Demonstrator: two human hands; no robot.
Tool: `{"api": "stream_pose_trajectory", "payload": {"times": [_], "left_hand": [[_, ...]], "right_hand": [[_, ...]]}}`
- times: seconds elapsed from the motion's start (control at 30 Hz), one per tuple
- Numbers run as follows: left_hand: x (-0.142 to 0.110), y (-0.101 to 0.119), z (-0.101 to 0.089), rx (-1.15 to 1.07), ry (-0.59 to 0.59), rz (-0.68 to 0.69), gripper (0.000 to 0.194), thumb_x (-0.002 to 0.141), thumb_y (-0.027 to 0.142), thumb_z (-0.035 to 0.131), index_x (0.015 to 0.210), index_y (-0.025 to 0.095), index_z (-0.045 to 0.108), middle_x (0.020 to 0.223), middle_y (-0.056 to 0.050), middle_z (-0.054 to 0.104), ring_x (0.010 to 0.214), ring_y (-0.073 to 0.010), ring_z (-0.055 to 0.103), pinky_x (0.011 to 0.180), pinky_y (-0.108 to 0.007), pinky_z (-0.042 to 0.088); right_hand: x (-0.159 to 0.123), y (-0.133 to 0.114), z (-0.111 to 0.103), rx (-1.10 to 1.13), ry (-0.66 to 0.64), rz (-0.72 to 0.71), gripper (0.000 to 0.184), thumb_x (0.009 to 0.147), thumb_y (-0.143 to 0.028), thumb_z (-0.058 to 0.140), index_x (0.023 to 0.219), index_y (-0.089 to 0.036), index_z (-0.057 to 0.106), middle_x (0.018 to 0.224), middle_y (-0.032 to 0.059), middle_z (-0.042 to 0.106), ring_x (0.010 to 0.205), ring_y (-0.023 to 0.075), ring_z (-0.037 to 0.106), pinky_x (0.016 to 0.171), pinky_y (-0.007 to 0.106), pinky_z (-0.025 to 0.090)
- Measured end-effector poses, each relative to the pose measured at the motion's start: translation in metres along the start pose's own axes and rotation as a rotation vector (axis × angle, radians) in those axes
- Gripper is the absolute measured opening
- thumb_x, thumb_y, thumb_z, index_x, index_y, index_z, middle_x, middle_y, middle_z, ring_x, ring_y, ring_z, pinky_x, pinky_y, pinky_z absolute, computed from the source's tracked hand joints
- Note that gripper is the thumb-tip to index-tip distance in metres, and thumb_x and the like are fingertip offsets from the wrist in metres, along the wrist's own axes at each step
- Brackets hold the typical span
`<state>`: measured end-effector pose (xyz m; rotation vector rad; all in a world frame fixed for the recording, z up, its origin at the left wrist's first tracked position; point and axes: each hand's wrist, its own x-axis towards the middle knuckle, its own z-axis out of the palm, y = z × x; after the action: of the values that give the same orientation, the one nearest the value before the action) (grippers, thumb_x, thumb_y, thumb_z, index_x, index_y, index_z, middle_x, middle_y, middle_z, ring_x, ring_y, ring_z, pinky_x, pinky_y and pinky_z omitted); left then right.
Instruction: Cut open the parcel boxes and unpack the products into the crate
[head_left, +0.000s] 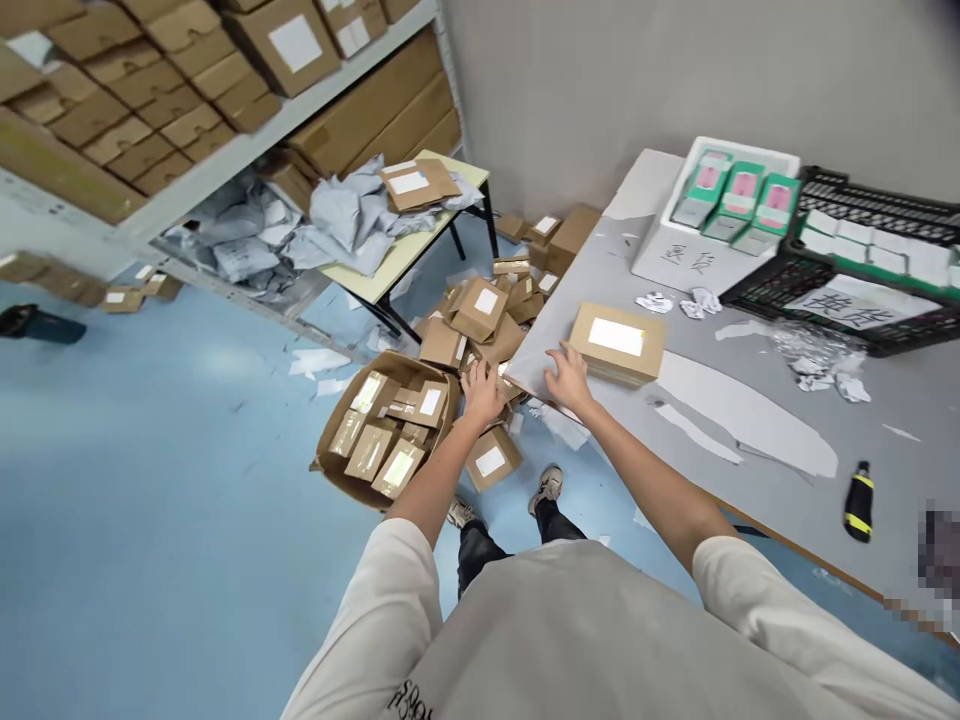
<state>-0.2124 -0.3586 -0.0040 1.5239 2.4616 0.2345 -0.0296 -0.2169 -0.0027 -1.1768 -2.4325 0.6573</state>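
Observation:
A small brown cardboard box (611, 368) with a white label on top lies near the edge of the grey table. My right hand (570, 382) is at the left end of this box, thumb and fingers apart and curved; whether a finger touches the cardboard I cannot tell. My left hand (482, 393) hangs over the floor just past the table corner, fingers spread and nothing in them. Beneath and behind it is a heap of labelled cardboard boxes (480, 308). A large open carton (324, 452) holding several smaller boxes stands to its left.
On the grey table (697, 345) are a white foam box (675, 250), a black crate (844, 290), paper scraps and a yellow-black cutter (859, 503). Grey mailers cover a small yellow table (375, 287) beside a stocked shelf (300, 97). Paper litters the blue floor.

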Motion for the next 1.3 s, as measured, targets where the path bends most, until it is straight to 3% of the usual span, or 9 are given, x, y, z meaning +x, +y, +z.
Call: {"api": "stream_pose_trajectory", "payload": {"times": [0.23,0.6,0.7,0.8,0.9,0.97,1.1,1.2,1.3], "left_hand": [[-0.067,-0.144,0.003,-0.112,0.001,-0.182,0.07,0.088,0.024,0.056,0.156,0.021,0.04,0.169,-0.016,0.027,0.158,-0.0338,0.02,0.127,-0.06,0.015],[-0.2,-0.408,0.006,-0.174,-0.047,-0.363,0.07,0.088,0.022,0.056,0.156,0.02,0.039,0.169,-0.017,0.027,0.158,-0.0357,0.021,0.126,-0.06,0.021],[-0.23,-0.462,0.011,-0.195,-0.075,-0.444,0.068,0.089,0.023,0.056,0.155,0.019,0.039,0.169,-0.018,0.026,0.155,-0.0375,0.028,0.123,-0.058,0.027],[-0.25,-0.499,0.025,-0.226,-0.1,-0.534,0.065,0.093,0.025,0.052,0.156,0.018,0.038,0.168,-0.019,0.026,0.151,-0.0381,0.034,0.12,-0.056,0.033],[-0.262,-0.521,0.055,-0.252,-0.13,-0.595,0.062,0.095,0.027,0.05,0.156,0.019,0.038,0.168,-0.018,0.027,0.147,-0.0381,0.039,0.118,-0.055,0.036],[-0.267,-0.533,0.087,-0.279,-0.159,-0.634,0.062,0.095,0.026,0.051,0.155,0.021,0.039,0.166,-0.017,0.031,0.146,-0.0372,0.042,0.117,-0.053,0.038],[-0.271,-0.558,0.175,-0.337,-0.202,-0.72,0.064,0.091,0.024,0.055,0.154,0.02,0.041,0.163,-0.017,0.035,0.144,-0.0358,0.046,0.117,-0.049,0.039],[-0.267,-0.58,0.246,-0.395,-0.248,-0.789,0.065,0.089,0.024,0.057,0.152,0.017,0.043,0.163,-0.02,0.035,0.144,-0.0353,0.047,0.117,-0.046,0.04],[-0.26,-0.599,0.305,-0.465,-0.269,-0.856,0.062,0.088,0.024,0.059,0.149,0.019,0.046,0.161,-0.019,0.038,0.142,-0.0347,0.05,0.117,-0.044,0.041]], "right_hand": [[-0.009,-0.107,0.103,-0.015,-0.198,-0.126,0.045,0.09,-0.029,0.055,0.133,-0.02,0.064,0.156,0.0173,0.044,0.141,0.0368,0.04,0.112,0.057,0.037],[-0.056,-0.304,0.303,-0.004,-0.439,-0.174,0.044,0.09,-0.029,0.056,0.132,-0.021,0.066,0.152,0.0158,0.048,0.138,0.0378,0.042,0.113,0.059,0.038],[-0.067,-0.34,0.346,-0.002,-0.525,-0.186,0.044,0.09,-0.029,0.055,0.132,-0.02,0.066,0.152,0.0159,0.049,0.138,0.0371,0.043,0.113,0.058,0.038],[-0.073,-0.357,0.386,0.025,-0.608,-0.202,0.045,0.09,-0.028,0.056,0.133,-0.019,0.065,0.15,0.0158,0.052,0.138,0.0352,0.046,0.115,0.055,0.039],[-0.075,-0.354,0.431,0.077,-0.682,-0.155,0.044,0.09,-0.027,0.055,0.131,-0.017,0.066,0.141,0.0148,0.06,0.133,0.0308,0.053,0.115,0.048,0.041],[-0.076,-0.341,0.467,0.099,-0.716,-0.094,0.042,0.09,-0.025,0.054,0.128,-0.016,0.067,0.135,0.0135,0.065,0.129,0.0275,0.058,0.115,0.043,0.043],[-0.082,-0.301,0.552,0.068,-0.779,-0.013,0.039,0.089,-0.023,0.054,0.124,-0.015,0.07,0.133,0.0142,0.067,0.126,0.0269,0.062,0.113,0.04,0.045],[-0.089,-0.269,0.618,0.05,-0.839,-0.022,0.039,0.088,-0.022,0.056,0.124,-0.016,0.07,0.133,0.0138,0.068,0.125,0.0277,0.064,0.113,0.041,0.046],[-0.098,-0.246,0.675,0.028,-0.89,-0.042,0.039,0.087,-0.023,0.06,0.124,-0.018,0.07,0.133,0.0124,0.069,0.125,0.029,0.064,0.113,0.042,0.046]]}}
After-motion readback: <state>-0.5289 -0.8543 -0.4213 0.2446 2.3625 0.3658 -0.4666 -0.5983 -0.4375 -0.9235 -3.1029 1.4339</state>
